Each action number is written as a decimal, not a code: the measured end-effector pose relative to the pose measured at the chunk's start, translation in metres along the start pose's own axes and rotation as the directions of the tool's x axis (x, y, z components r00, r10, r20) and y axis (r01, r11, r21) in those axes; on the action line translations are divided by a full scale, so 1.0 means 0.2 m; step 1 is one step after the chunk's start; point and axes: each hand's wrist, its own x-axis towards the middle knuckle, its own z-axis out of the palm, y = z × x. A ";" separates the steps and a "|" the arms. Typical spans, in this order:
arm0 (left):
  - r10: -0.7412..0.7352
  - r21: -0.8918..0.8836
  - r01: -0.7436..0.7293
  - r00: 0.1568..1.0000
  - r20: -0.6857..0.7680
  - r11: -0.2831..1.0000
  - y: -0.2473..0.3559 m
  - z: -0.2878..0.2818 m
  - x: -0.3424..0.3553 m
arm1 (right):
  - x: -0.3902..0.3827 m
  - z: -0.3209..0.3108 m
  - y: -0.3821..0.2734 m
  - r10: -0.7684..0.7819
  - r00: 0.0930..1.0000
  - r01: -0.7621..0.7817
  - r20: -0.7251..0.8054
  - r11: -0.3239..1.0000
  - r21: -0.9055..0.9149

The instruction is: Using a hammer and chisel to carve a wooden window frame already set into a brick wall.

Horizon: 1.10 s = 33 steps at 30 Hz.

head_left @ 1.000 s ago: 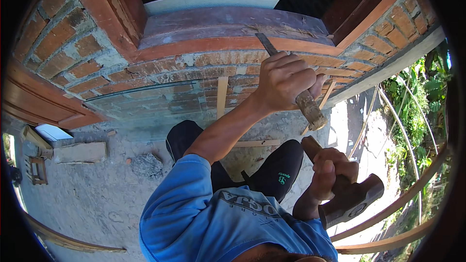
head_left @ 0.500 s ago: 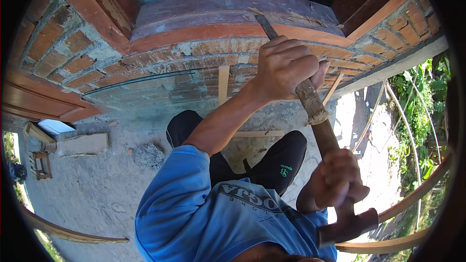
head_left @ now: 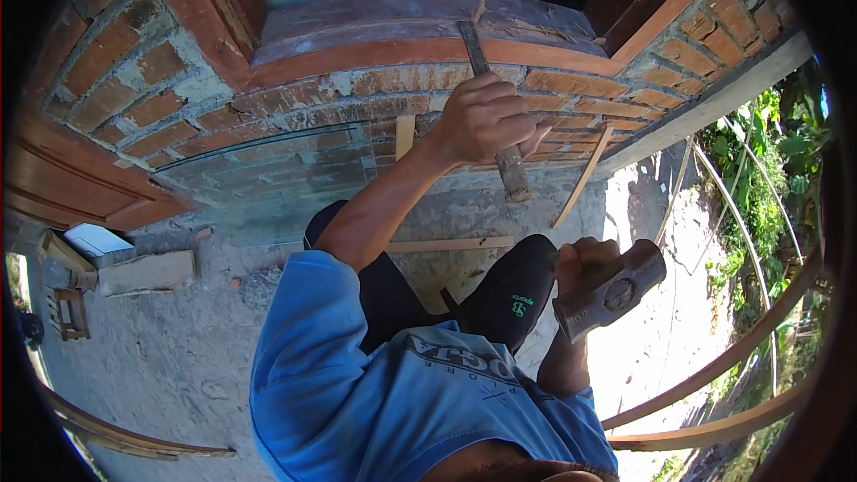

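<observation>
My left hand [head_left: 486, 122] is wrapped around the wooden handle of a chisel [head_left: 477, 52]. Its metal blade reaches up to the wooden window sill [head_left: 357, 64], with the tip on the sill's top face beside a curled wood shaving [head_left: 479, 11]. The battered butt of the handle sticks out below my fist. Lower and to the right, my right hand [head_left: 582, 259] is closed around a hammer, whose heavy metal head [head_left: 614, 293] faces up towards me, apart from the chisel. The hammer's handle is mostly hidden behind its head.
Below the sill runs a brick wall [head_left: 303, 94] with a glass pane [head_left: 277, 165] leaning against it. Wooden strips [head_left: 585, 177] lean there too, and a board [head_left: 451, 245] lies on the concrete floor. Plants [head_left: 772, 152] grow at the right.
The hammer has swung away from the chisel handle, its head now turned up and higher in view. The chisel stands a little further left in view, still in my left hand.
</observation>
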 end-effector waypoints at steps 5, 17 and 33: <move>-0.168 -0.094 0.161 0.983 -0.068 0.982 0.10 -0.09 0.12 | 0.06 -0.07 -0.26 0.158 0.987 -0.158 0.013 0.972 0.175; -0.297 -0.138 0.284 0.951 -0.086 0.949 0.11 -0.12 0.19 | 0.31 -0.15 -0.40 -0.322 0.927 0.371 -0.190 0.736 0.566; -0.168 -0.102 0.153 0.974 -0.153 0.983 0.03 -0.07 0.09 | 0.31 0.20 -0.11 -0.009 0.986 0.008 0.167 1.000 0.005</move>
